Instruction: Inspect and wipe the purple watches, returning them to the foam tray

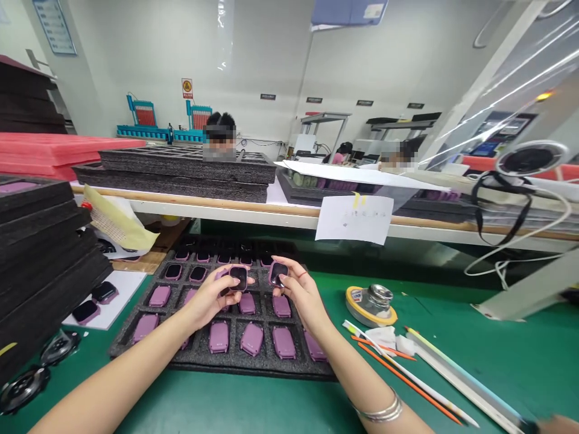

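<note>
My left hand (217,295) is closed around a purple smartwatch case (239,277) with its dark screen turned up. A second purple watch case (278,274), also screen up, is gripped between the thumb and fingers of my right hand (301,289). Both hands are over a dark foam tray (181,355) with rows of square pockets. In the nearer rows lie purple watch cases (219,336) with their backs up; in the farther rows, watch cases (173,272) show black screens. My hands and forearms hide some of the pockets.
Stacked black foam trays (40,265) stand at the left, beside two watch cases on a white sheet (122,295). To the right are a yellow tape roll (371,304), orange sticks (407,380) and a ruler (461,377). A shelf (253,208) crosses behind; people sit beyond it.
</note>
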Demonstrator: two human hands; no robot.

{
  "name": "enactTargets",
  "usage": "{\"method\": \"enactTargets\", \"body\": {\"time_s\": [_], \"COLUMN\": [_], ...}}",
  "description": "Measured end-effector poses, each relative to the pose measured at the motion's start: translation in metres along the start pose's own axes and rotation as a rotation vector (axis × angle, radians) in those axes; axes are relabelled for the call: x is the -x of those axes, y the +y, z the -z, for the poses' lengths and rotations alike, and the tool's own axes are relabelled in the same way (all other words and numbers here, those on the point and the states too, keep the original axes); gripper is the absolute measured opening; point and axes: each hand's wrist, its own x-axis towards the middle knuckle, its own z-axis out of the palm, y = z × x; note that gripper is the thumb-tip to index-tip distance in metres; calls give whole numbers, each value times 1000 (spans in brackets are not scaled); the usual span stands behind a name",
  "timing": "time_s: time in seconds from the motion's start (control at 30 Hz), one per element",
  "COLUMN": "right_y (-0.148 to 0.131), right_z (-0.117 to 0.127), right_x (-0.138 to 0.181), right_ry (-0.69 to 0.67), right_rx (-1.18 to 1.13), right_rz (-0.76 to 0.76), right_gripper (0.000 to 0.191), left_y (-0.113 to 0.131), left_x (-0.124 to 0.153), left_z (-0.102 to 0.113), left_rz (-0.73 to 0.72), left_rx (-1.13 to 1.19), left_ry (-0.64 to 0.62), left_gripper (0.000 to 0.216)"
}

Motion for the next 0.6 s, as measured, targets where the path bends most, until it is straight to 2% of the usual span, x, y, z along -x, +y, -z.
{"method": "enactTargets", "body": {"time_s": [0.33, 0.6], "right_y": [-3, -4], "right_z": [-3, -9], "right_x": [4, 10], "right_ry": [-41, -94], "right_rx": [52, 28], "right_rz": [8, -35], "right_gripper": [44, 54], "left_y": [0, 0], "left_x": [3, 1], "left_z": [-4, -4], "left_rz": [3, -19], "left_rx": [16, 16], "left_ry": [20, 47], "left_gripper": [39, 39]}}
